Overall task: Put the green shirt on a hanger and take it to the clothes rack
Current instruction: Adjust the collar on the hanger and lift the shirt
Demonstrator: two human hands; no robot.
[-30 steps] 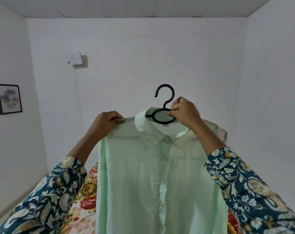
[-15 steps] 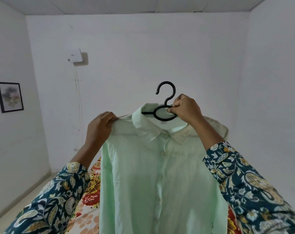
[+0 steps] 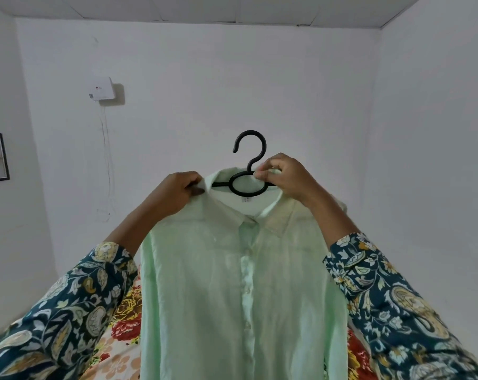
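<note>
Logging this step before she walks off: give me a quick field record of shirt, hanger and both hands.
shirt: green shirt, held up, front facing camera, buttoned
hanger: black hanger inside the collar, hook upright above it
left hand: pinching the collar edge by the hanger's arm
right hand: pinching the collar and hanger by the neck
below: floral bedsheet
rack: not in view

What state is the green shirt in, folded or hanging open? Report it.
Hanging spread. The green shirt drops full length from the black hanger, button front flat, held up by the left hand and right hand.
</note>
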